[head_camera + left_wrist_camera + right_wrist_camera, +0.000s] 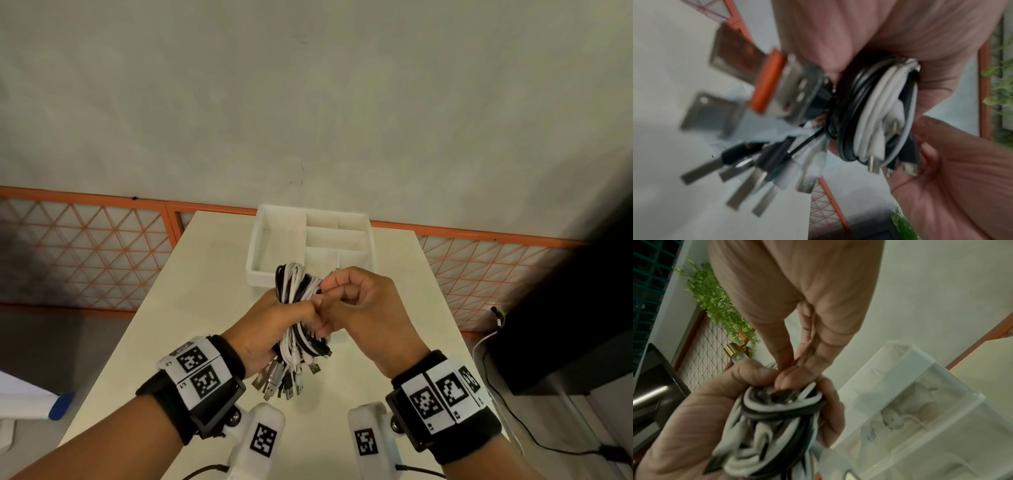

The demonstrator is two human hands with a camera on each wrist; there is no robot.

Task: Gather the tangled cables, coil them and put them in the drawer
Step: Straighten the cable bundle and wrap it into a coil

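A coiled bundle of black and white cables (298, 294) is held above the cream table (191, 308), with several USB plugs (277, 383) hanging from its near end. My left hand (274, 318) grips the bundle round its middle. My right hand (342, 294) has its fingers curled and pinches a strand at the top of the bundle. In the right wrist view my fingertips (791, 376) press into the coil (777, 415), which the left hand (694, 426) grips. The left wrist view shows the coil (875, 113) and blurred plugs (764, 84). The white divided drawer tray (260, 246) stands just beyond the hands.
An orange lattice fence (102, 246) runs behind the table below a plain wall. A black unit (565, 325) with cables trailing on the floor stands to the right. A blue-tipped object (61, 406) lies at the left, off the table. Green foliage (715, 301) hangs nearby.
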